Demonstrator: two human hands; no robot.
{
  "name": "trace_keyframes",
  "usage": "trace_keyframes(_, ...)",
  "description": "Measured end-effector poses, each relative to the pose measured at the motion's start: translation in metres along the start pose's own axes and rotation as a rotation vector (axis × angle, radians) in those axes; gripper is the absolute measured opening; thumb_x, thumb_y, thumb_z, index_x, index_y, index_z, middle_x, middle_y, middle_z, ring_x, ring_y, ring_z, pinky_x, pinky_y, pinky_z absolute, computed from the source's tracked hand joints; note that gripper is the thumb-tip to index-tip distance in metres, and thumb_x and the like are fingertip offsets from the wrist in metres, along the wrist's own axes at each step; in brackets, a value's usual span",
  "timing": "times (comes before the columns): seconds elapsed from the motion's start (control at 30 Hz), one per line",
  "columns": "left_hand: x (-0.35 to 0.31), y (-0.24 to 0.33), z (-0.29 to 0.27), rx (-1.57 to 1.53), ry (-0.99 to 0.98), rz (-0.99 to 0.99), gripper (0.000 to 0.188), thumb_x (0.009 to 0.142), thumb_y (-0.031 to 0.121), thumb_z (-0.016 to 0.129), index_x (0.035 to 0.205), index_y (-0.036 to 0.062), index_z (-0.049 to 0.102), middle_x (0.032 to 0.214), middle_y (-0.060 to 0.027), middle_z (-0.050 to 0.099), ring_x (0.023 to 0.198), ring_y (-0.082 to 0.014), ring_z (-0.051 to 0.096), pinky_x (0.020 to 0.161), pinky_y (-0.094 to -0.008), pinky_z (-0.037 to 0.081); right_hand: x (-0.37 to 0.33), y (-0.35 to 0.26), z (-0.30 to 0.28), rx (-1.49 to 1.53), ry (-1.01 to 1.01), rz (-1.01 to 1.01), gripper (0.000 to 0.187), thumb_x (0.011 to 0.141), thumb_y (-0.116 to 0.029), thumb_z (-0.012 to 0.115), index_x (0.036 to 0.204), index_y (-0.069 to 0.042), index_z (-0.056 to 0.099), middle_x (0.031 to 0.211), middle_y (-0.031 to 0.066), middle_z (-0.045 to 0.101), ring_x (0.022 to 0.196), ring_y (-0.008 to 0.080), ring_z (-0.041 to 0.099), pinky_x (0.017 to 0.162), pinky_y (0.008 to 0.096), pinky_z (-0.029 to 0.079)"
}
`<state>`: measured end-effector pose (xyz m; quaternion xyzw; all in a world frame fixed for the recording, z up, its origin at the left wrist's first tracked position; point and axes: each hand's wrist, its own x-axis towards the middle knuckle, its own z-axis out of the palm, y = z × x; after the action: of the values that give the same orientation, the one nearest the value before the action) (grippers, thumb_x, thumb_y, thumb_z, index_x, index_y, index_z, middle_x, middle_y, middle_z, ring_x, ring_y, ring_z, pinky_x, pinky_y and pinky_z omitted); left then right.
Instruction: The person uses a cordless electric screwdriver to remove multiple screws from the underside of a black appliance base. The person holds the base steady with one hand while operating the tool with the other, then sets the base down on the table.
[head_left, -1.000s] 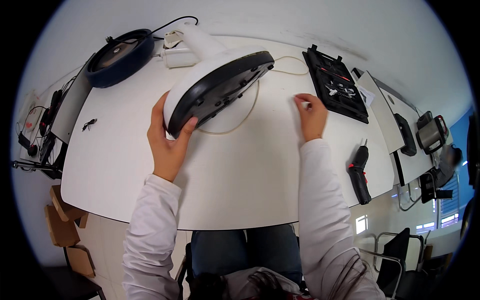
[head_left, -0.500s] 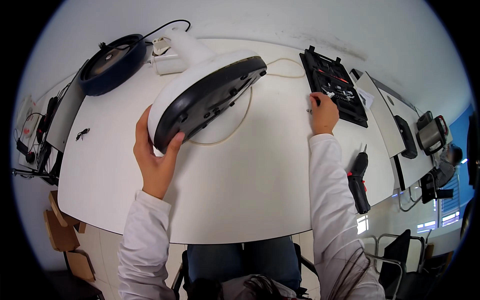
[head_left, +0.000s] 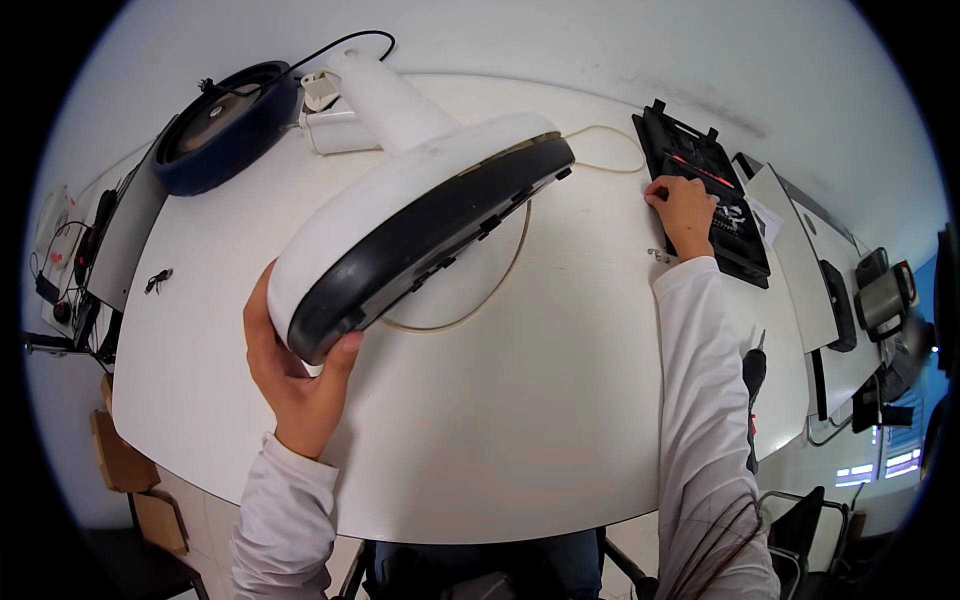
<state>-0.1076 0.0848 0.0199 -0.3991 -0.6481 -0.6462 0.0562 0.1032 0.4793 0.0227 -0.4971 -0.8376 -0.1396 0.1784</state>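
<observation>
My left hand point(head_left: 302, 385) grips the lower near rim of a white appliance point(head_left: 400, 165) with a black base point(head_left: 420, 235). Its fingers lie behind the rim and the thumb is in front. The appliance is tipped on its side, so part of the underside with its dark feet shows. My right hand point(head_left: 687, 215) is beside the inner edge of a black tool case point(head_left: 745, 240), thumb and fingers pinched together. Whatever is between the fingertips is too small to make out. Several small metal pieces, perhaps screws point(head_left: 657, 255), lie on the table by its wrist.
A dark blue round part point(head_left: 225, 140) with a black cord stands at the back left. A pale cord point(head_left: 505, 285) loops under the appliance. A black power screwdriver point(head_left: 754, 385) lies right of my right forearm. A short black cable point(head_left: 158, 280) lies at left.
The head view has shifted. The appliance's base has turned, so less of its underside shows. My right hand stays pinched and is now farther right in the picture, still beside the tool case.
</observation>
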Motion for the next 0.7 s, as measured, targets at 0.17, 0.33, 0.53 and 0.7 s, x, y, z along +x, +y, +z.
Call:
trace_keyframes(0.17,0.0,0.0,0.001,-0.026,0.002,-0.003,0.078,0.074,0.035,0.078,0.132,0.0009,0.038,0.122,-0.0125,0.051,0.11,-0.0217,0.052,0.095,-0.0322,0.041,-0.005,0.0,-0.002,-0.026,0.039,-0.065,0.009,0.077,-0.027,0.07,0.085,-0.022,0.072,0.082,-0.0013,0.068,0.09,0.0225,0.058,0.077,0.0429,0.043)
trace_keyframes(0.33,0.005,0.003,0.006,-0.086,-0.037,0.031,0.072,0.075,0.027,0.077,0.131,-0.0001,0.04,0.122,-0.0134,0.053,0.109,-0.0212,0.054,0.094,-0.0318,0.042,0.006,0.012,-0.022,0.282,0.184,-0.052,0.017,0.087,-0.026,0.058,0.097,-0.018,0.07,0.089,0.0058,0.069,0.087,0.0273,0.062,0.073,0.0392,0.048)
trace_keyframes(0.53,0.008,0.002,0.003,-0.073,-0.033,0.114,0.066,0.077,0.018,0.075,0.13,-0.0008,0.041,0.117,-0.0133,0.056,0.104,-0.0205,0.057,0.09,-0.0291,0.044,-0.027,-0.07,-0.141,1.248,0.552,-0.228,0.051,0.098,-0.039,0.039,0.135,-0.005,0.042,0.131,0.0085,0.051,0.123,0.0187,0.044,0.103,0.0298,0.03)
trace_keyframes(0.7,0.009,0.002,0.005,-0.109,-0.034,0.133,0.062,0.078,0.016,0.073,0.129,0.0011,0.042,0.116,-0.0118,0.057,0.103,-0.0187,0.056,0.088,-0.0287,0.044,-0.072,-0.117,-0.168,1.112,-0.327,-0.795,0.054,0.099,-0.037,0.037,0.143,-0.005,0.03,0.142,0.0146,0.04,0.134,0.0269,0.032,0.109,0.0332,0.023)
